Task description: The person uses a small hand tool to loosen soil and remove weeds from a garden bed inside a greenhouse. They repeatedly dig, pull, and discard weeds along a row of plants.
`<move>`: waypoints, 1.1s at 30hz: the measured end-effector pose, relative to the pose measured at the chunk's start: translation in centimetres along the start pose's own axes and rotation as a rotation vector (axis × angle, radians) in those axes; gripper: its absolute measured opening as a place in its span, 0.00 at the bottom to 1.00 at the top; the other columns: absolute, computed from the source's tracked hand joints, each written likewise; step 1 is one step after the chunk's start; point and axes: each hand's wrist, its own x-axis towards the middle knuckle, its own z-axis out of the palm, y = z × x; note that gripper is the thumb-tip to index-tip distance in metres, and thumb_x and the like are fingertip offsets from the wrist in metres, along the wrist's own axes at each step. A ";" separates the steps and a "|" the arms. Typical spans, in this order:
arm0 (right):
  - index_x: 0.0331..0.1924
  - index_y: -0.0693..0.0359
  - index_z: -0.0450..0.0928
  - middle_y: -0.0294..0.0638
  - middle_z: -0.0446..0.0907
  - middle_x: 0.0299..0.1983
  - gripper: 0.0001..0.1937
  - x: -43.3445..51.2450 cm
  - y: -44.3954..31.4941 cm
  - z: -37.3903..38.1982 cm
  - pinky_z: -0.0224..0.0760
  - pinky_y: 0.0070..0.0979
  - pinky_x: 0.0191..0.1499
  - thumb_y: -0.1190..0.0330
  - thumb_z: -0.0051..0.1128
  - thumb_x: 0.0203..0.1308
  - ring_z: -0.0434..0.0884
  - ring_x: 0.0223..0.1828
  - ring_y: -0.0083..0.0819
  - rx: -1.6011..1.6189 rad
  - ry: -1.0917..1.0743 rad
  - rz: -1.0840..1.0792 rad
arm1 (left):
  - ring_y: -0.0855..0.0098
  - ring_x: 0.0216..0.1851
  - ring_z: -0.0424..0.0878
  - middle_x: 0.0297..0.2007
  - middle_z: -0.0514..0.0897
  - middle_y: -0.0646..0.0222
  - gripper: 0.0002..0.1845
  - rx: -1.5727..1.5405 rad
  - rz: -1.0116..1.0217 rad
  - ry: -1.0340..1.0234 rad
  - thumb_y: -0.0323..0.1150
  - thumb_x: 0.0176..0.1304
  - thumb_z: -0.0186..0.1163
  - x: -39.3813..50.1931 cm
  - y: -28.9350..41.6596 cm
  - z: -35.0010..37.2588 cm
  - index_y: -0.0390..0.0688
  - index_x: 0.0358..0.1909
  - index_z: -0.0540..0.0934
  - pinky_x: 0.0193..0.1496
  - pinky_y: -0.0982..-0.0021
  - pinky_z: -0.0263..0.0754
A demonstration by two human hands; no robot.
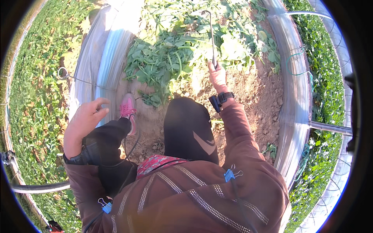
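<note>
My right hand (217, 75) is stretched forward, closed around the handle of a thin metal hooked tool (212, 35). The rod points away from me, and its curved end lies over wilted leafy vines (163, 55) heaped on the soil. My left hand (90, 115) is raised at the left above my bent knee, with its fingers loosely bent and nothing seen in them. A strapped device (217, 102) sits on my right wrist, and a dark band circles the left.
Bundled clear plastic sheeting (109, 61) runs along the left of the soil strip, and more sheeting (294, 96) runs along the right. Green plants (40, 102) grow beyond both. A pink shoe (127, 106) stands by the left sheeting. A cable (135, 144) hangs near my left leg.
</note>
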 end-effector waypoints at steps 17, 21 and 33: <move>0.45 0.59 0.69 0.32 0.71 0.20 0.14 -20.6 -2.2 -15.3 0.55 0.13 0.12 0.68 0.54 0.56 0.63 0.12 0.14 0.168 0.144 0.188 | 0.57 0.36 0.78 0.32 0.81 0.58 0.12 0.019 0.388 0.411 0.37 0.55 0.53 -1.2 -2.2 3.0 0.41 0.37 0.77 0.41 0.62 0.71; 0.45 0.58 0.68 0.28 0.63 0.15 0.11 -17.8 -16.2 -15.8 0.49 0.13 0.09 0.66 0.51 0.61 0.58 0.09 0.13 0.322 0.033 -0.029 | 0.58 0.32 0.78 0.25 0.78 0.59 0.08 -0.034 0.340 0.429 0.34 0.53 0.50 -1.0 -1.1 3.8 0.41 0.30 0.76 0.38 0.62 0.71; 0.33 0.58 0.66 0.33 0.69 0.22 0.10 -17.3 -30.1 -7.5 0.59 0.17 0.14 0.60 0.47 0.63 0.64 0.15 0.17 0.419 -0.393 0.036 | 0.72 0.24 0.81 0.23 0.82 0.64 0.09 -0.662 0.497 0.704 0.35 0.56 0.53 -1.4 2.3 3.9 0.43 0.32 0.81 0.32 0.71 0.74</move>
